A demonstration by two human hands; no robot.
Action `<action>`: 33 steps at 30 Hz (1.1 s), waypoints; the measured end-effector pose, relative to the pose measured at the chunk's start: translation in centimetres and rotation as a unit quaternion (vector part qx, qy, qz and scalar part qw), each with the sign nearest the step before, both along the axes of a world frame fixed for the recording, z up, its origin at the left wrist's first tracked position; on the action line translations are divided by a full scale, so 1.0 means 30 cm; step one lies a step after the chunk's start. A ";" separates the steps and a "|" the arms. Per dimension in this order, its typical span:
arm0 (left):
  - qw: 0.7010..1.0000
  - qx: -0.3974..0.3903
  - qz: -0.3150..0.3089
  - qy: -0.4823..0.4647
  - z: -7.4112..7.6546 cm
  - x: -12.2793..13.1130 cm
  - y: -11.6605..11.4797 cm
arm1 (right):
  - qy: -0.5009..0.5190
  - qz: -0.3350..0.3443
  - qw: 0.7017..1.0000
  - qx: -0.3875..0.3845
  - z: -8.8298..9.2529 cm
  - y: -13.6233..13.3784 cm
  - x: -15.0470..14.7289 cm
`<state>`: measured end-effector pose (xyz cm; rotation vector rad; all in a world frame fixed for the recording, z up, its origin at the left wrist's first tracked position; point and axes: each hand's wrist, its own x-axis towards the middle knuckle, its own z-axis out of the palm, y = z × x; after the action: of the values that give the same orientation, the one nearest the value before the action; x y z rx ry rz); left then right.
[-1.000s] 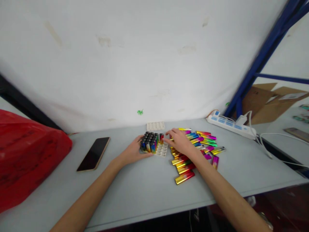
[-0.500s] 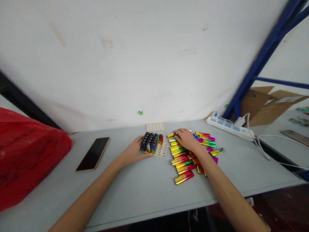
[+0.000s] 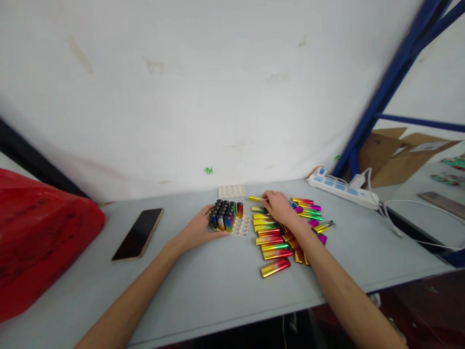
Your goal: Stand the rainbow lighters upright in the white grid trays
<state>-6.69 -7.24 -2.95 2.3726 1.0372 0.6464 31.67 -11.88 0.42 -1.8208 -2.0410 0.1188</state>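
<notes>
White wall (image 3: 232,87) is filling the back, carrying tan marks (image 3: 79,54) up high and a small green mark (image 3: 208,170) low down. Pale grey desk (image 3: 203,291) is running along its foot. Blue frame (image 3: 381,92) is slanting up at right, crossbar (image 3: 417,122) branching off; dark bar (image 3: 39,162) is slanting at left. Dark reddish area (image 3: 428,310) is showing below the desk, lower right. Light is falling fairly evenly.

From my remote station I take holed tray (image 3: 241,226) as landmark, on table (image 3: 203,286). Upright cylinders (image 3: 222,214) in it, mostly left part; left hand (image 3: 199,229) against its left side. Behind it, second tray (image 3: 231,191), then wall (image 3: 232,97). Left, phone (image 3: 138,234); farther left, bag (image 3: 47,247). Right, loose pieces (image 3: 268,240), right hand (image 3: 280,208) over them. Farther right, behind, power strip (image 3: 341,189).
</notes>
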 end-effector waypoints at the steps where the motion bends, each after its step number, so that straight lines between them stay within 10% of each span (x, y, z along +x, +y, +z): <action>1: 1.000 -0.003 0.000 -0.003 0.000 0.001 0.000 | 0.034 -0.004 0.999 0.018 0.002 0.002 0.000; 9: 1.000 -0.003 -0.007 -0.014 -0.007 0.007 0.002 | 0.376 -0.002 0.919 0.117 0.032 0.018 -0.021; 16: 1.000 -0.011 -0.008 -0.014 -0.004 0.006 -0.001 | 0.579 0.114 0.807 -0.023 0.075 -0.041 -0.124; 33: 1.000 -0.009 -0.013 -0.016 -0.001 0.003 0.000 | 0.347 0.015 0.936 0.052 0.027 -0.060 -0.215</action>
<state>-6.61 -7.23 -2.98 2.3492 0.9944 0.6604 25.23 -13.67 1.24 -1.4032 -1.5319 0.5661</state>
